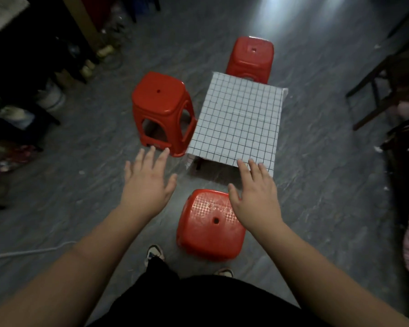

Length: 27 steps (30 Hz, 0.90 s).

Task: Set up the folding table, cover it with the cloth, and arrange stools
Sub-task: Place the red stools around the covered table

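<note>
The table is standing low on the floor (pixel 316 161), and the checked cloth (pixel 239 119) is covering its whole top and hanging a little over the edges. One dark table leg (pixel 199 164) is showing under the near left corner. Three red stools are standing around it: the far stool (pixel 252 53) at the far end, the left stool (pixel 161 100) just beside the left edge, and the near stool (pixel 210 223) in front of the near edge, close to the person's shoes.

The left hand (pixel 148 182) is hovering with fingers spread and is holding nothing. The right hand (pixel 255 199) is also spread flat and is gripping nothing; I cannot tell if it is touching the near stool.

The stools are looking like light, stiff moulded plastic, with a smooth and perhaps slippery seat. I think the best hold is under the seat rim on two opposite sides. The cloth is thin and soft, so it is likely to slide if a stool is bumping it.
</note>
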Available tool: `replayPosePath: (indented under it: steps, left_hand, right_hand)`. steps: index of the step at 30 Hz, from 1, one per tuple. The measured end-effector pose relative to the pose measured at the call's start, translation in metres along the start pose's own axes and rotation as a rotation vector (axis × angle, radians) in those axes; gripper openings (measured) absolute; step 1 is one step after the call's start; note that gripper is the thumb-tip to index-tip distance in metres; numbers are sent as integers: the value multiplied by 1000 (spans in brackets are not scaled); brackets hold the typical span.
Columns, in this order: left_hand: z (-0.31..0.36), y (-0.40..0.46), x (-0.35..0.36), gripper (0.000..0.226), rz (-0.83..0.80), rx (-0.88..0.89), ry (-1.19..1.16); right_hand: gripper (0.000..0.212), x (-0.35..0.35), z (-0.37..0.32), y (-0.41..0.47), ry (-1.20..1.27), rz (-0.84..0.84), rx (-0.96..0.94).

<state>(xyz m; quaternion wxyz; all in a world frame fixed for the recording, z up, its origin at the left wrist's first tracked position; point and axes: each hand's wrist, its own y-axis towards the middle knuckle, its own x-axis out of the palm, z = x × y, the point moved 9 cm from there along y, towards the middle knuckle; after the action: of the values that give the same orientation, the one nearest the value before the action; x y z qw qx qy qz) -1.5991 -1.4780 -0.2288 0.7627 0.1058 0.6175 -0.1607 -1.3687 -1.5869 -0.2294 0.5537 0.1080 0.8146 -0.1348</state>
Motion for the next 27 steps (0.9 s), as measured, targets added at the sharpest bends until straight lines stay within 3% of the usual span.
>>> replayPosePath:
  steps: [8, 14, 21, 27]
  left_hand:
    - [-60, 4, -57, 69, 43, 7, -21]
    - [-164, 44, -89, 68, 67, 38, -90]
    - [-288, 117, -147, 68, -8, 155, -61]
    - [-330, 183, -174, 68, -17, 241, -98]
  right_hand:
    - [65, -10, -93, 22, -23, 16, -53]
    - [66, 18, -206, 61, -67, 63, -64]
    - [67, 37, -348, 119, -59, 137, 56]
    - [69, 39, -394, 152, -42, 169, 171]
